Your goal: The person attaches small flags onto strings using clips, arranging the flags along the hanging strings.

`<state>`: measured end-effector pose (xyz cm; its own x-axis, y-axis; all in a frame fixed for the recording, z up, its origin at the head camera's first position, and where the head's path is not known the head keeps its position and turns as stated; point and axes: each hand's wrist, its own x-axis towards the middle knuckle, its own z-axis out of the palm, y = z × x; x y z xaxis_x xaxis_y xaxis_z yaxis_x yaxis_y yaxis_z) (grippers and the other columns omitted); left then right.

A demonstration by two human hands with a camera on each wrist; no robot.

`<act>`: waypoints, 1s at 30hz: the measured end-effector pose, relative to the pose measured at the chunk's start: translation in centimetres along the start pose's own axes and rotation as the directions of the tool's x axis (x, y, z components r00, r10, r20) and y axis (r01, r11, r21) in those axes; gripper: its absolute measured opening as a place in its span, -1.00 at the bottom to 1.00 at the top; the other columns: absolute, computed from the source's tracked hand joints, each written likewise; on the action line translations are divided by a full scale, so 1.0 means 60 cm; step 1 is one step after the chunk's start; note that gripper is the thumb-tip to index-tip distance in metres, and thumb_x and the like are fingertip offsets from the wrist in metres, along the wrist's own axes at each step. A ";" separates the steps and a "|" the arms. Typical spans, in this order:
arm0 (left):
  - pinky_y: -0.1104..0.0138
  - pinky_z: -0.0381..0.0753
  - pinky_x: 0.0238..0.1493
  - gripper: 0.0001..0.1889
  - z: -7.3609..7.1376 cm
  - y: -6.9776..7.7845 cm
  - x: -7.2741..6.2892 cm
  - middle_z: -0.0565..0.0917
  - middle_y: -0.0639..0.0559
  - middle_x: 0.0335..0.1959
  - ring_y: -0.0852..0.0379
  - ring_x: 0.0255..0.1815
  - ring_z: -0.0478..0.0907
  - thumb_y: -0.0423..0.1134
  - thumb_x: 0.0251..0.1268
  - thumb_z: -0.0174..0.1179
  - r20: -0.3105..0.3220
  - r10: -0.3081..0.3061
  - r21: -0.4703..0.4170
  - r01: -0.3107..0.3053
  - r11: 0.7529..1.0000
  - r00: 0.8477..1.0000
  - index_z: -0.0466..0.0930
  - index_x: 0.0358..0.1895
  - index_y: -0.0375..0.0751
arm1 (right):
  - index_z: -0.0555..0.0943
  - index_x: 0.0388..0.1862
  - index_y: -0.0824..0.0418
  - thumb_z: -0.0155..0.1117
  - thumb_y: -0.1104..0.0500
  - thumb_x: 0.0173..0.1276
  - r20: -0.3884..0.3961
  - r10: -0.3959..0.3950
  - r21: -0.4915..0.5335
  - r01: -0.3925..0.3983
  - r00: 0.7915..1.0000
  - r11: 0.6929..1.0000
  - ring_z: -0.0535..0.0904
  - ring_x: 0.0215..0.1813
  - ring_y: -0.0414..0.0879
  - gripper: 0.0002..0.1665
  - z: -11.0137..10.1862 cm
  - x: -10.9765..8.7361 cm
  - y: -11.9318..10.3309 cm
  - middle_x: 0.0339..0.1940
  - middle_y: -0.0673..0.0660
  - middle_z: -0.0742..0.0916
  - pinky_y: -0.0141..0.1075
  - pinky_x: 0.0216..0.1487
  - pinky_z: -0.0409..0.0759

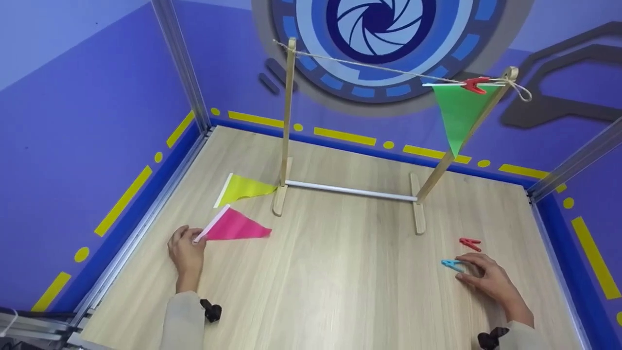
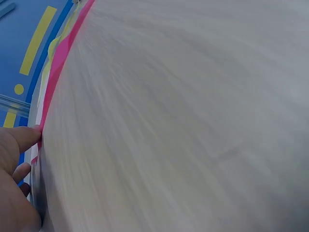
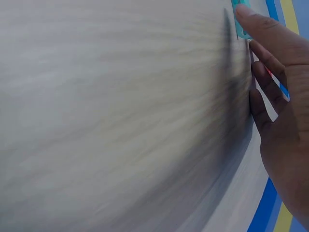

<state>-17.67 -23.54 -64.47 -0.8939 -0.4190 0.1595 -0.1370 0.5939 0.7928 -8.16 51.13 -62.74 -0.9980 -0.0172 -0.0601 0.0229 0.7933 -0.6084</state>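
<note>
At the left, my left hand (image 1: 187, 248) pinches the lower end of the white stick on a pink pennant (image 1: 238, 226). Its thumb presses the pink edge (image 2: 59, 53) in the left wrist view. Just behind it lies a yellow pennant (image 1: 245, 188), its tip by the stand's left foot. My right hand (image 1: 493, 279) has thumb and forefinger curled round the handle ends of a blue clothespin (image 1: 451, 264), low over the table. In the right wrist view, the thumb overlaps the clothespin (image 3: 244, 30) and the forefinger is hidden. A red clothespin (image 1: 470, 243) lies just behind.
A wooden stand (image 1: 287, 121) with a white crossbar (image 1: 350, 190) carries a string (image 1: 369, 64) between two posts. A green pennant (image 1: 459, 109) hangs near the right post, held by another red clothespin (image 1: 475, 85). Blue walls (image 1: 97, 146) border the wooden tabletop (image 1: 330, 277).
</note>
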 end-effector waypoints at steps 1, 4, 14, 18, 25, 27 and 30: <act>-0.15 0.07 0.45 -0.83 0.001 0.001 0.002 0.46 -0.33 0.33 -0.40 0.43 0.20 -0.43 0.26 0.37 0.000 -0.006 0.002 0.006 1.000 1.000 0.71 -0.11 -0.40 | 0.66 0.24 0.11 0.52 -0.05 0.27 -0.008 -0.001 -0.007 0.001 1.000 1.000 0.36 0.33 0.08 -0.41 0.000 0.000 0.000 0.28 0.21 0.59 0.24 0.34 0.32; -0.17 0.07 0.44 -0.86 0.003 0.005 0.006 0.51 -0.33 0.28 -0.39 0.39 0.25 -0.41 0.25 0.38 -0.010 -0.014 0.002 0.014 1.000 1.000 0.70 -0.16 -0.38 | 0.66 0.24 0.08 0.51 -0.06 0.28 -0.025 -0.003 -0.029 0.002 1.000 1.000 0.37 0.32 -0.01 -0.43 0.001 -0.002 0.000 0.27 0.17 0.60 -0.09 0.36 0.36; 0.47 0.46 -0.22 -0.86 0.005 0.018 0.016 0.76 -0.21 -0.17 0.00 -0.16 0.63 -0.31 0.41 0.29 -0.038 -0.066 -0.163 0.059 0.985 0.997 0.72 -0.08 -0.28 | 0.63 0.27 0.14 0.47 -0.06 0.33 -0.011 0.015 -0.009 -0.015 1.000 1.000 0.37 0.38 0.26 -0.41 0.001 -0.002 -0.002 0.29 0.24 0.58 -0.03 0.39 0.40; 0.40 0.34 -0.28 -0.84 0.009 0.020 0.021 0.73 -0.21 -0.28 0.06 -0.28 0.48 -0.31 0.40 0.29 -0.056 -0.064 -0.140 0.056 0.989 0.996 0.77 -0.05 -0.23 | 0.65 0.24 0.15 0.49 -0.04 0.32 -0.039 -0.002 -0.030 0.000 0.999 1.000 0.40 0.34 0.13 -0.43 0.002 -0.003 -0.001 0.26 0.22 0.59 -0.04 0.37 0.40; 0.26 0.39 -0.19 -0.84 0.020 0.027 0.026 0.74 -0.22 -0.27 0.07 -0.26 0.50 -0.27 0.39 0.31 -0.076 -0.083 -0.157 0.071 0.985 0.994 0.79 -0.05 -0.18 | 0.64 0.24 0.17 0.48 -0.03 0.32 -0.039 0.007 -0.016 -0.008 0.999 1.000 0.38 0.37 0.23 -0.43 0.003 -0.002 -0.001 0.26 0.24 0.58 0.03 0.39 0.37; 0.30 0.40 -0.21 -0.84 0.024 0.029 0.027 0.76 -0.19 -0.25 0.11 -0.28 0.51 -0.26 0.38 0.32 -0.072 -0.093 -0.163 0.081 0.983 0.993 0.79 -0.07 -0.18 | 0.63 0.26 0.20 0.48 -0.03 0.33 -0.025 0.017 -0.008 -0.017 1.000 1.000 0.36 0.38 0.31 -0.41 0.004 -0.001 -0.002 0.27 0.27 0.56 0.28 0.33 0.32; 0.38 0.41 -0.24 -0.86 0.028 0.031 0.027 0.78 -0.16 -0.18 0.15 -0.28 0.53 -0.27 0.37 0.34 -0.062 -0.105 -0.175 0.093 0.980 0.993 0.77 -0.10 -0.21 | 0.62 0.27 0.21 0.47 -0.01 0.34 -0.005 0.028 -0.004 -0.028 1.000 1.000 0.35 0.40 0.32 -0.40 0.006 -0.001 -0.005 0.28 0.28 0.55 0.30 0.33 0.32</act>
<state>-20.08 -21.93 -63.73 -0.8464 -0.5209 0.1112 -0.1429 0.4231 0.8948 -8.11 50.71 -62.84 -0.9972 0.0081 -0.0738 0.0511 0.7959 -0.6033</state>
